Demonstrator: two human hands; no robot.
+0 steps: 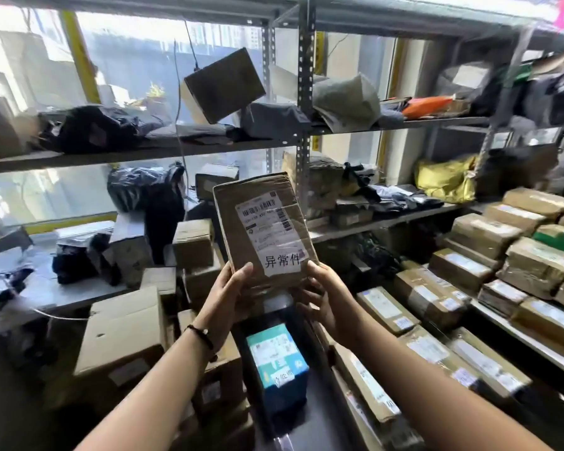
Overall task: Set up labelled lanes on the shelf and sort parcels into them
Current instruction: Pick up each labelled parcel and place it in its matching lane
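Left grip [228, 297] and right grip [326, 297] both pinch the lower corners of the cardboard parcel [264, 229], which stands upright and tilted above them in mid-air. Risk: held low only, it may tip or slip and drop onto the teal box [275, 356] right below the grips. The shelf [372, 227] beyond the grips is crowded, so neighbours may get knocked.

white tag [282, 262] on brown parcel [232, 222]: 异常件 | shipping label [267, 222]: print unreadable | teal box [275, 356] sticker [282, 381]: blurred
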